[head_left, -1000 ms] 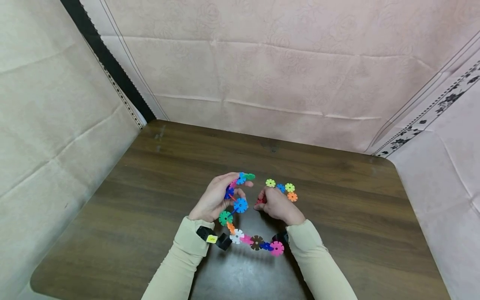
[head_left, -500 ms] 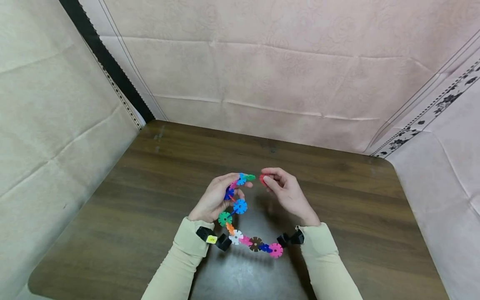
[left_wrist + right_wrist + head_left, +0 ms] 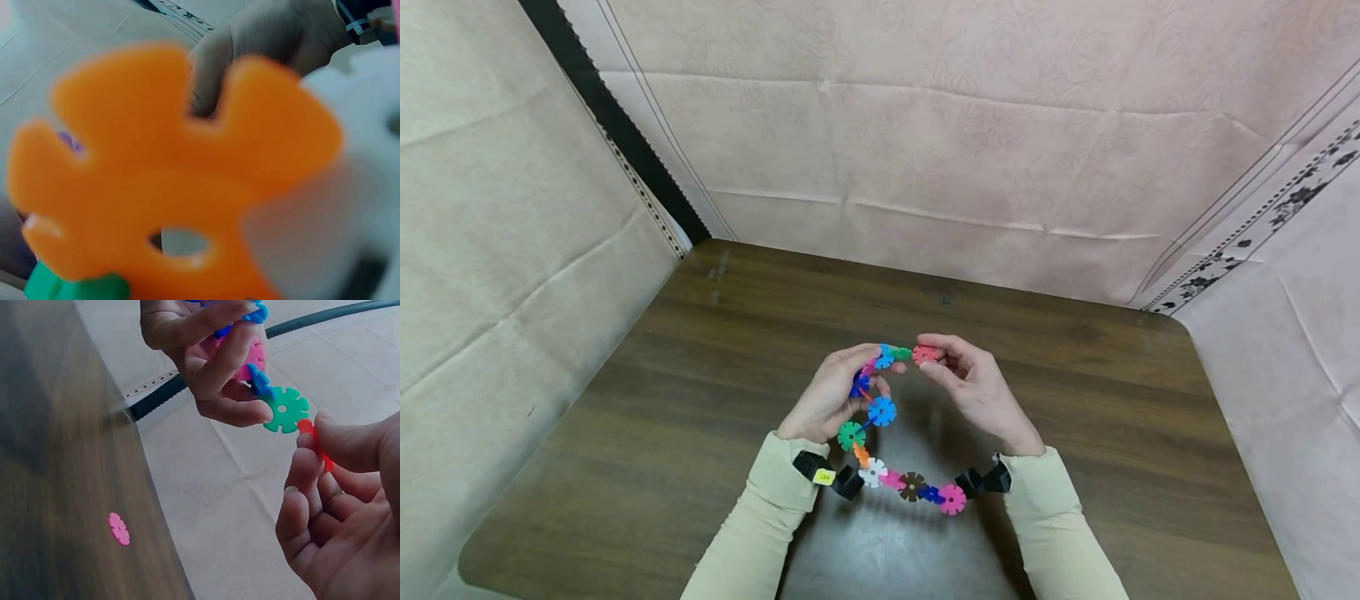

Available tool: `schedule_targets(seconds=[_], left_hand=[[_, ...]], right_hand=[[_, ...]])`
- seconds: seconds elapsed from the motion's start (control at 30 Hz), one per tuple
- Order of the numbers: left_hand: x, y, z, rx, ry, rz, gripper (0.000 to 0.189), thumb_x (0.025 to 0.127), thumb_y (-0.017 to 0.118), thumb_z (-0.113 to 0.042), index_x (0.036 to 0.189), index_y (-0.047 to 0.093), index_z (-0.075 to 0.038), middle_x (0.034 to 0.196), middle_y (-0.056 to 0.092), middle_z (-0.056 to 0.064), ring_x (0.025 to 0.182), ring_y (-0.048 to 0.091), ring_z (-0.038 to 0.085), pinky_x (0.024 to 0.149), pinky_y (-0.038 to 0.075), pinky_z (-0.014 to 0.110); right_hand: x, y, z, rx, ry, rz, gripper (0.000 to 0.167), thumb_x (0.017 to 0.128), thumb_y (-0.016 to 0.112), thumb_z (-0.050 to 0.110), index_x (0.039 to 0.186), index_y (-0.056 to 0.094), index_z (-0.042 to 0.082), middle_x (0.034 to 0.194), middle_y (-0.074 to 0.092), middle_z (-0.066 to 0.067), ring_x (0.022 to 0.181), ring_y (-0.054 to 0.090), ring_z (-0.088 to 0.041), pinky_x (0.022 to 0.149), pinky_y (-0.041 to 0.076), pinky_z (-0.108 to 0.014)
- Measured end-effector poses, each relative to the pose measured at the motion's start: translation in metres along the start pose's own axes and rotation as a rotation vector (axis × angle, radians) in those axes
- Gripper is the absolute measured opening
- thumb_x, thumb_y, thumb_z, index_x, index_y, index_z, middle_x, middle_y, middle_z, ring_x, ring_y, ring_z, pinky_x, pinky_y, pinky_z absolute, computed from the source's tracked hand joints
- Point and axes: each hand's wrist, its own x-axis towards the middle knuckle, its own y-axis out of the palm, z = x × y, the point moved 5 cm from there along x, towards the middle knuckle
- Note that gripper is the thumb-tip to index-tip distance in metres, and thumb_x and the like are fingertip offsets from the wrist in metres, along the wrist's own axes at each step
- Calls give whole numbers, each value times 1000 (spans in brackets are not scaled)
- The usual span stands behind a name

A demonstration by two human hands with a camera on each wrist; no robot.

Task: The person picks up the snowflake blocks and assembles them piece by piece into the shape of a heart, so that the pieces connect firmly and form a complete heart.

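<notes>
A chain of colourful notched snowflake discs runs from my left hand (image 3: 831, 396) down and to the right, ending in a pink disc (image 3: 952, 499). My left fingers grip the chain's upper part near a blue disc (image 3: 884, 357). A green disc (image 3: 902, 354) sticks out at that end. My right hand (image 3: 979, 392) pinches a red disc (image 3: 924, 355) between thumb and fingers, its edge right at the green disc's edge. The right wrist view has the green disc (image 3: 292, 419) face-on. An orange disc (image 3: 144, 181) fills much of the left wrist view.
The brown wooden table (image 3: 625, 433) lies beneath both hands, with pale cloth (image 3: 925, 150) hanging behind it. A loose pink disc (image 3: 119, 529) lies on the table in the right wrist view. Black wrist cameras hang close to the chain.
My right hand has lifted the red disc from the table and brought it left to the green disc. The loose yellow, blue and orange discs beside it are now out of sight. My left hand stays put.
</notes>
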Motion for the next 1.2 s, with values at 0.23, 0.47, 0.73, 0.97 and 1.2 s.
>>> schedule_targets(seconds=[0.23, 0.47, 0.73, 0.97, 1.2], left_hand=[[2, 2, 0, -1, -22, 11, 38, 102, 50, -31, 122, 61, 0, 109, 66, 17, 68, 63, 15, 55, 48, 23], [2, 6, 1, 30, -28, 19, 40, 102, 50, -33, 121, 62, 0, 103, 67, 14, 66, 63, 14, 53, 47, 23], [1, 7, 2, 29, -23, 3, 39, 101, 51, -32, 120, 63, 0, 100, 68, 12, 65, 62, 15, 51, 46, 23], [-1, 3, 2, -38, -18, 6, 36, 103, 48, -27, 125, 59, 0, 102, 65, 15, 68, 63, 17, 55, 50, 26], [-5, 1, 0, -55, -36, 68, 39, 104, 43, -28, 130, 53, -1, 101, 66, 13, 71, 65, 20, 61, 51, 28]], right_hand=[[1, 0, -2, -34, -21, 38, 33, 96, 61, 15, 129, 60, 15, 108, 63, -11, 90, 59, -24, 75, 53, -27], [1, -1, -1, -54, -46, 42, 31, 96, 61, 20, 127, 62, 19, 107, 64, -6, 88, 60, -26, 76, 54, -29], [1, 1, -1, -72, -53, 46, 34, 94, 63, 15, 128, 62, 18, 103, 64, -5, 82, 60, -22, 67, 53, -26], [6, 1, -4, -25, -90, -12, 41, 92, 67, 19, 132, 55, 18, 95, 66, -6, 79, 57, -32, 65, 48, -27], [11, 4, -8, -18, -91, -27, 33, 90, 70, 22, 122, 65, 13, 94, 63, -3, 80, 55, -27, 64, 47, -27]])
